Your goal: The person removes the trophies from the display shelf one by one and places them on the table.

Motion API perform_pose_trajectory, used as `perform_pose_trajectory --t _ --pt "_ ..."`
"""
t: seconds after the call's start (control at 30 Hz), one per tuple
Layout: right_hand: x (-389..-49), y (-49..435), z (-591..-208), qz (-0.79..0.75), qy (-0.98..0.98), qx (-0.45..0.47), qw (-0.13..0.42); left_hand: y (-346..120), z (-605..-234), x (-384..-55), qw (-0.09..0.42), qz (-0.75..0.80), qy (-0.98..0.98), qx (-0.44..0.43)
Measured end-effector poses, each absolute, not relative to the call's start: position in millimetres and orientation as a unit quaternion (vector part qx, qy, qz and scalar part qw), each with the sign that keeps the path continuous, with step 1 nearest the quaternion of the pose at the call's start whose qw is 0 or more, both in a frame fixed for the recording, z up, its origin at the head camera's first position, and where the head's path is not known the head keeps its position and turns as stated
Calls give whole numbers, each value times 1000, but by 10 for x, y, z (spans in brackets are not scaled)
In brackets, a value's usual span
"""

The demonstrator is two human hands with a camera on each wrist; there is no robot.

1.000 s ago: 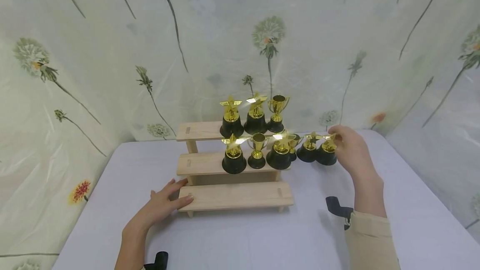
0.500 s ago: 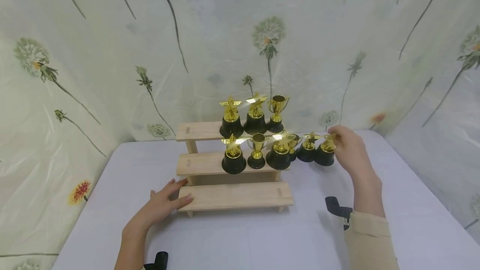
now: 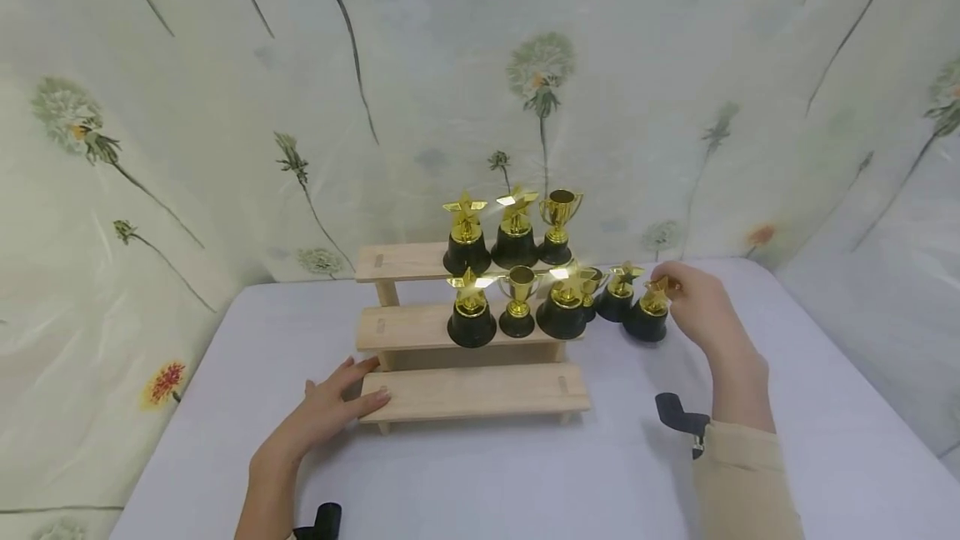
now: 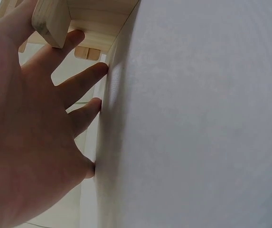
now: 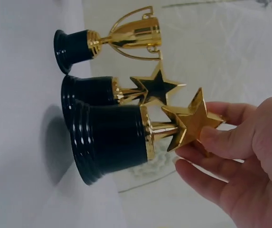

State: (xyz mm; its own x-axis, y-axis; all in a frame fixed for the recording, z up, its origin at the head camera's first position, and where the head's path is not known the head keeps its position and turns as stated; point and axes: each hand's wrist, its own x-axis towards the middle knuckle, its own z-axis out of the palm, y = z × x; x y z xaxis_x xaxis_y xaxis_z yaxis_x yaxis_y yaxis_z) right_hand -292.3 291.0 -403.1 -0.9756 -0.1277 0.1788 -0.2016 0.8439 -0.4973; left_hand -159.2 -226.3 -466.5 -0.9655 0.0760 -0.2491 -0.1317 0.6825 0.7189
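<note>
My right hand pinches the gold star of a star trophy between thumb and fingers; its black base is tilted a little in the head view. Close behind it stand another star trophy and a gold cup trophy, to the right of a three-step wooden stand. My left hand rests at the stand's left end. Its thumb lies on the lowest step, and the other fingers spread straight beside the stand, their tips at the tablecloth in the left wrist view.
Two star trophies and a cup trophy stand on the top step. The middle step bears a star trophy, a cup trophy and another star trophy. A flowered curtain hangs behind the white-covered table.
My right hand has drawn the star trophy slightly left and toward me, away from the star trophy beside it. My left hand has stayed at the stand.
</note>
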Motion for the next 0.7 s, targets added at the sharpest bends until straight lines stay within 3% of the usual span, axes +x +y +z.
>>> perform_pose_trajectory --t 0.7 --pt "-2936 2984 -4133 276 -952 49 128 -2240 -4690 -1614 130 406 905 -10"
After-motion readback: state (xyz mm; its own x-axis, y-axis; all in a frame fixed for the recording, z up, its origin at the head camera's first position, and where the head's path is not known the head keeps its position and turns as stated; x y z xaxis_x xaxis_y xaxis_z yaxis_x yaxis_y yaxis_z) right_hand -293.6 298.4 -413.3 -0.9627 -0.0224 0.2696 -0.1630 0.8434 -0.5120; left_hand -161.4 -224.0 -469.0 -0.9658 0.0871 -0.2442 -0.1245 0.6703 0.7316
